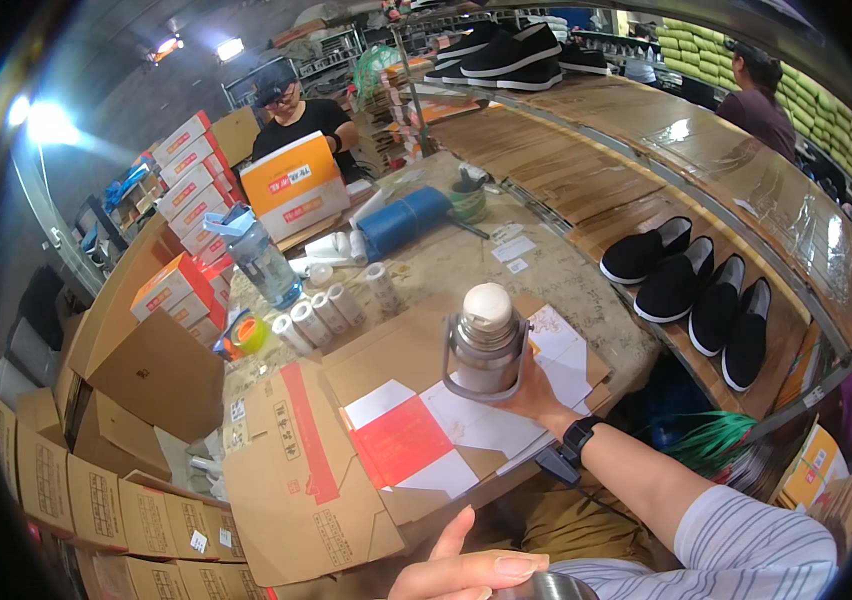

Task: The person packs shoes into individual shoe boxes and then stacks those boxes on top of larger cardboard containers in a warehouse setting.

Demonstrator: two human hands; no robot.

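Observation:
A steel vacuum flask with a pale rounded top stands upright on flattened cardboard on the table. My right hand wraps its lower right side from behind; a black watch sits on that wrist, above a striped sleeve. My left hand is at the bottom edge, thumb raised, fingers laid over a shiny round metal cup that is mostly cut off. White sheets and a red sheet lie under and beside the flask.
Several white rolls, a tape roll, a clear blue bottle and a blue cylinder lie further back. Orange-white boxes are stacked left, black shoes right. One person sits opposite, another far right.

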